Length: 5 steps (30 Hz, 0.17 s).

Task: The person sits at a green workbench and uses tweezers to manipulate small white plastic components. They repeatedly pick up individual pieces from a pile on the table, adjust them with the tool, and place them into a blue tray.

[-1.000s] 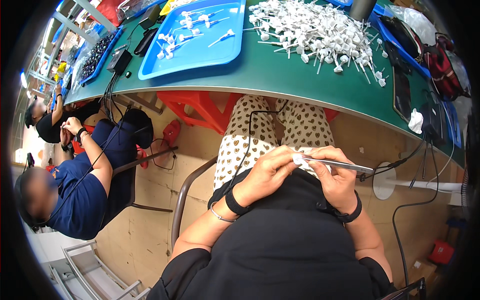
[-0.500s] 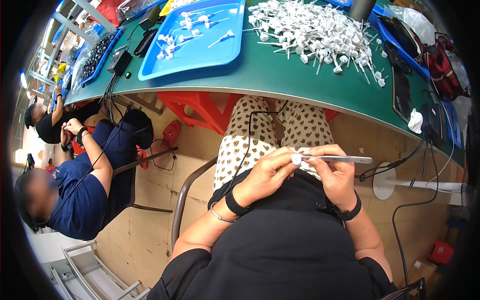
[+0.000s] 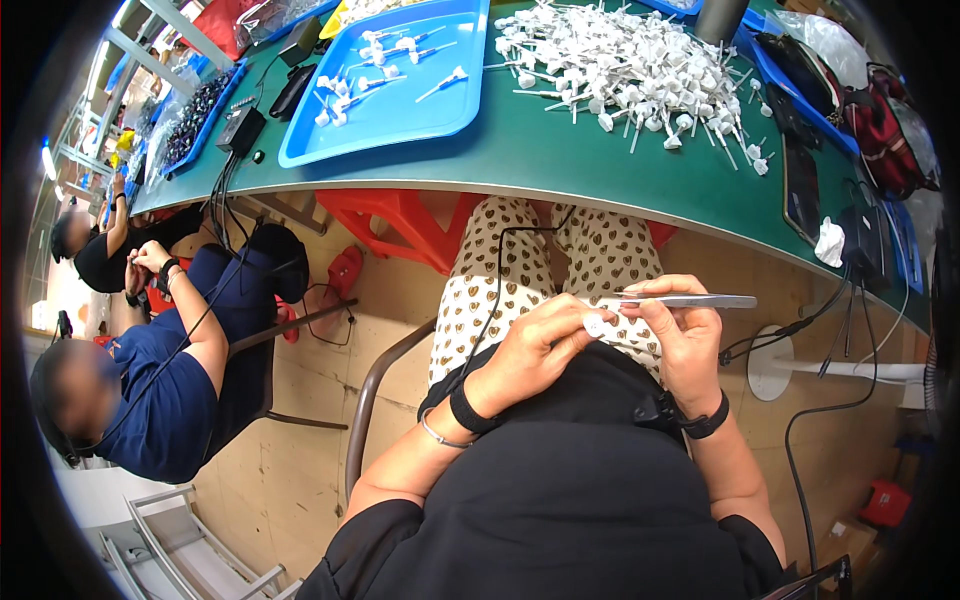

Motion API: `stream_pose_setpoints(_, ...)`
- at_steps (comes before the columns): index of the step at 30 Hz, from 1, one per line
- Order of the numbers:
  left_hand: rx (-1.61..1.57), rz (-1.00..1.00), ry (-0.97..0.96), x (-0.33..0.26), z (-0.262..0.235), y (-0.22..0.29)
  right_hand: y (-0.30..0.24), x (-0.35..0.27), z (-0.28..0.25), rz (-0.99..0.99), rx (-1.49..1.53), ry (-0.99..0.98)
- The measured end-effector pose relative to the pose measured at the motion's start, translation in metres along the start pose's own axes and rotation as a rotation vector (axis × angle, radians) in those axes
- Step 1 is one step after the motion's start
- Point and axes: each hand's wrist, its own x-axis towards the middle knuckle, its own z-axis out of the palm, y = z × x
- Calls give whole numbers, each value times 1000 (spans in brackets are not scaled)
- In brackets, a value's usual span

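Observation:
Above my lap, my left hand (image 3: pixel 540 348) pinches a small round white plastic piece (image 3: pixel 595 325) between thumb and fingertips. Most of that piece is covered by the fingers. My right hand (image 3: pixel 682 335) is closed on a pair of metal tweezers (image 3: pixel 715 300), held nearly level, with the rear end sticking out to the right. The tips of the tweezers point left, slightly above and apart from the white piece. On the table lies a big pile of white plastic pieces with thin stems (image 3: pixel 630 75). Several similar pieces rest in a blue tray (image 3: pixel 425 112) to its left.
The green table (image 3: pixel 560 160) curves across in front of me, with a red stool (image 3: pixel 390 222) under it. A phone (image 3: pixel 800 190), crumpled tissue (image 3: pixel 829 243) and cables lie at right. At left, a co-worker in a blue shirt (image 3: pixel 165 400) sits on a chair.
My right hand has shifted a little right and up, drawing the tweezers away from the white piece. My left hand stays almost where it was, still pinching the piece.

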Motion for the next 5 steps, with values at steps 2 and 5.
stream_pose_setpoints(2,66,37,25,2,-1,2,0,1,-2,-8,12,15)
stream_pose_setpoints(5,110,5,25,3,-4,8,2,2,-6,-27,7,-5)
